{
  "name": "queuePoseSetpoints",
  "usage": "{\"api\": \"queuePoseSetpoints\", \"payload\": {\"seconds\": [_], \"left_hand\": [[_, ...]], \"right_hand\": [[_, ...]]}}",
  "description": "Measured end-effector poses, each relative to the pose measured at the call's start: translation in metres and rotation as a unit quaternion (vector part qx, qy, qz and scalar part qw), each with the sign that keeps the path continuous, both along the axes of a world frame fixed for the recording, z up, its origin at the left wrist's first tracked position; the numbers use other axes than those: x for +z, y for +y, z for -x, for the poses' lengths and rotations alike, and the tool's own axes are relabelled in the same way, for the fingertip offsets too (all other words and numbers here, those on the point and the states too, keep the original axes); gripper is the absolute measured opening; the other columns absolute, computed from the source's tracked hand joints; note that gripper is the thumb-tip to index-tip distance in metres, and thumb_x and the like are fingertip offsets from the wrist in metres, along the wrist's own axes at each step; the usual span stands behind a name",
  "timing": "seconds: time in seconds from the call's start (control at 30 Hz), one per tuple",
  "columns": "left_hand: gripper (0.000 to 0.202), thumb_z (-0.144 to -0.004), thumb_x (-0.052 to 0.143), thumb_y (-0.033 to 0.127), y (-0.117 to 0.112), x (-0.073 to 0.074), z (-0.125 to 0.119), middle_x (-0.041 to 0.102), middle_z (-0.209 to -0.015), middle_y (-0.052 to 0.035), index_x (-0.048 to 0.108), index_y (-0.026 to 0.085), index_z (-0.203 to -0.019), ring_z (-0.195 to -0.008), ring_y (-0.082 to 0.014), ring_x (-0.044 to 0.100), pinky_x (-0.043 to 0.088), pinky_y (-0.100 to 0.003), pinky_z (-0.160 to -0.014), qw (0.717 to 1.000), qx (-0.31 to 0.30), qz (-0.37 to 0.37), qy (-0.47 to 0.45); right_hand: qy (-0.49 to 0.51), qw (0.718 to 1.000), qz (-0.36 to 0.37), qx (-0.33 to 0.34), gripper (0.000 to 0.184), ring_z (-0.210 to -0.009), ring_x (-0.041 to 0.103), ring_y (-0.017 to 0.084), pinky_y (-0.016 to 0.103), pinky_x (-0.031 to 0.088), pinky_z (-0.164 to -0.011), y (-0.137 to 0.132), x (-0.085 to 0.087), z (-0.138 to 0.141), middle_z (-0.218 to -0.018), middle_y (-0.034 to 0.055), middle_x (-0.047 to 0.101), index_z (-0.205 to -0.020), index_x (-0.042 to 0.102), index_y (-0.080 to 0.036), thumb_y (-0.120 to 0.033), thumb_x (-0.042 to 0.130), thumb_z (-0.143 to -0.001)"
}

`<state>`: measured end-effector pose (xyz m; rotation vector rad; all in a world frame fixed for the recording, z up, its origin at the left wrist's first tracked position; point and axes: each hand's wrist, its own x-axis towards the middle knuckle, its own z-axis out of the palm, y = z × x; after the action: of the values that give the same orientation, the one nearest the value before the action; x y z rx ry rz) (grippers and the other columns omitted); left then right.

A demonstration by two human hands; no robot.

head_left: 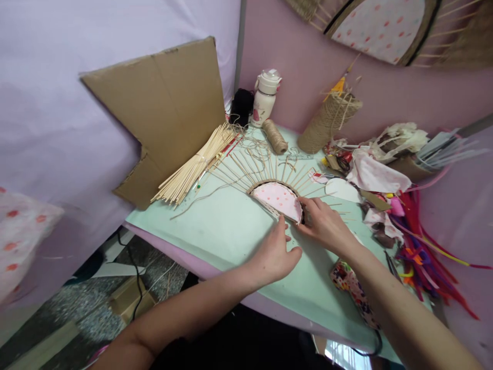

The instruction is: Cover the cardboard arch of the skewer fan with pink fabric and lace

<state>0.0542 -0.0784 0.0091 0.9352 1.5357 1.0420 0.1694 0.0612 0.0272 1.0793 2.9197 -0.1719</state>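
Observation:
A half-round craft piece (278, 199) lies on the table, its pale pink cloth dotted with red and edged by a dark and brown rim. Thin wooden sticks fan out from its curved side. My right hand (323, 223) grips the right corner of the piece between thumb and fingers. Beside the straight lower edge is my left hand (274, 254), open, with the thumb apart and a fingertip at the edge; whether it presses there I cannot tell.
A bundle of sticks (196, 167) lies left, before a leaning cardboard sheet (165, 103). Behind stand a white bottle (265, 100), a twine spool (275, 137) and a large twine roll (325, 123). Pipe cleaners (427, 257) and scraps crowd the right; a patterned phone (352, 290) lies near my right forearm.

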Motion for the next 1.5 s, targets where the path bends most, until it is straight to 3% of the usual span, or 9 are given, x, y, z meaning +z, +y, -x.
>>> {"api": "queuePoseSetpoints", "payload": {"seconds": [0.27, 0.6, 0.83, 1.0, 1.07, 1.13, 1.2, 1.3, 1.5], "left_hand": [[0.086, -0.074, 0.056, 0.009, 0.008, -0.015, -0.020, 0.042, -0.146, -0.0166, 0.018, 0.019, -0.150, -0.118, -0.0212, 0.057, 0.048, -0.034, -0.099, 0.985, 0.086, -0.026, -0.150], [0.085, -0.077, 0.051, 0.003, 0.021, -0.003, -0.026, 0.036, -0.154, -0.0160, 0.012, 0.019, -0.150, -0.136, -0.0190, 0.046, 0.045, -0.030, -0.106, 0.951, 0.140, -0.015, -0.274], [0.091, -0.080, 0.058, 0.017, -0.009, -0.007, -0.022, 0.023, -0.160, -0.0143, 0.006, 0.020, -0.155, -0.147, -0.0236, 0.025, 0.036, -0.038, -0.115, 0.993, 0.064, 0.005, -0.095], [0.074, -0.074, 0.069, 0.025, -0.047, 0.022, 0.015, 0.043, -0.151, -0.0125, 0.045, 0.020, -0.144, -0.138, -0.0293, 0.043, 0.039, -0.043, -0.113, 0.991, -0.120, -0.018, 0.061], [0.047, -0.077, 0.067, 0.028, -0.041, 0.035, 0.049, 0.064, -0.130, -0.0082, 0.065, 0.023, -0.123, -0.118, -0.0258, 0.061, 0.048, -0.040, -0.104, 0.972, -0.212, -0.019, 0.096], [0.032, -0.083, 0.060, 0.027, -0.021, 0.038, 0.086, 0.072, -0.111, -0.0059, 0.068, 0.023, -0.114, -0.102, -0.0218, 0.067, 0.051, -0.039, -0.097, 0.970, -0.130, -0.061, 0.195], [0.055, -0.077, 0.065, 0.021, 0.005, 0.031, 0.120, 0.067, -0.122, -0.0070, 0.056, 0.021, -0.131, -0.114, -0.0245, 0.059, 0.043, -0.044, -0.106, 0.930, -0.025, -0.132, 0.343], [0.071, -0.074, 0.067, 0.018, 0.034, 0.012, 0.149, 0.057, -0.136, -0.0074, 0.043, 0.021, -0.142, -0.127, -0.0264, 0.047, 0.037, -0.045, -0.110, 0.894, -0.041, -0.157, 0.418], [0.073, -0.078, 0.065, 0.017, 0.043, -0.002, 0.147, 0.065, -0.126, -0.0067, 0.037, 0.021, -0.145, -0.120, -0.0228, 0.052, 0.041, -0.041, -0.106, 0.904, -0.078, -0.168, 0.385]], "right_hand": [[-0.003, 1.000, -0.004, -0.001, 0.049, -0.105, 0.058, 0.031, 0.037, 0.044, -0.075, 0.000, -0.002, 0.000, -0.115, 0.0140, 0.060, -0.128, 0.049, -0.019, -0.034, 0.056, -0.082], [-0.007, 1.000, -0.002, -0.027, 0.048, -0.106, 0.058, 0.031, 0.038, 0.041, -0.079, -0.002, -0.003, 0.004, -0.119, 0.0136, 0.061, -0.128, 0.050, -0.021, -0.033, 0.056, -0.082], [0.020, 0.997, -0.003, -0.075, 0.060, -0.118, 0.052, 0.035, 0.049, 0.039, -0.094, -0.019, 0.002, -0.003, -0.130, 0.0146, 0.057, -0.133, 0.044, -0.021, -0.029, 0.061, -0.076], [0.141, 0.982, -0.010, -0.123, 0.057, -0.121, 0.050, 0.034, 0.048, 0.041, -0.098, -0.046, -0.005, -0.005, -0.131, 0.0163, 0.055, -0.135, 0.041, -0.019, -0.026, 0.056, -0.081], [0.194, 0.972, 0.004, -0.129, 0.057, -0.120, 0.051, 0.033, 0.048, 0.042, -0.099, -0.051, -0.013, -0.002, -0.129, 0.0171, 0.055, -0.136, 0.041, -0.017, -0.026, 0.056, -0.081], [0.239, 0.962, 0.008, -0.134, 0.060, -0.119, 0.050, 0.033, 0.048, 0.042, -0.099, -0.053, -0.021, 0.004, -0.128, 0.0177, 0.054, -0.138, 0.038, -0.017, -0.025, 0.055, -0.081], [0.266, 0.954, 0.003, -0.140, 0.063, -0.119, 0.049, 0.034, 0.051, 0.040, -0.100, -0.052, -0.027, 0.011, -0.129, 0.0184, 0.052, -0.141, 0.035, -0.017, -0.026, 0.055, -0.081], [0.282, 0.950, -0.007, -0.135, 0.063, -0.120, 0.046, 0.034, 0.051, 0.039, -0.100, -0.054, -0.029, 0.021, -0.130, 0.0181, 0.052, -0.141, 0.034, -0.016, -0.029, 0.056, -0.083], [0.270, 0.947, -0.038, -0.170, 0.028, -0.099, 0.054, 0.030, 0.044, 0.045, -0.088, -0.080, -0.021, 0.019, -0.105, 0.0151, 0.060, -0.113, 0.055, -0.016, -0.033, 0.051, -0.090]]}}
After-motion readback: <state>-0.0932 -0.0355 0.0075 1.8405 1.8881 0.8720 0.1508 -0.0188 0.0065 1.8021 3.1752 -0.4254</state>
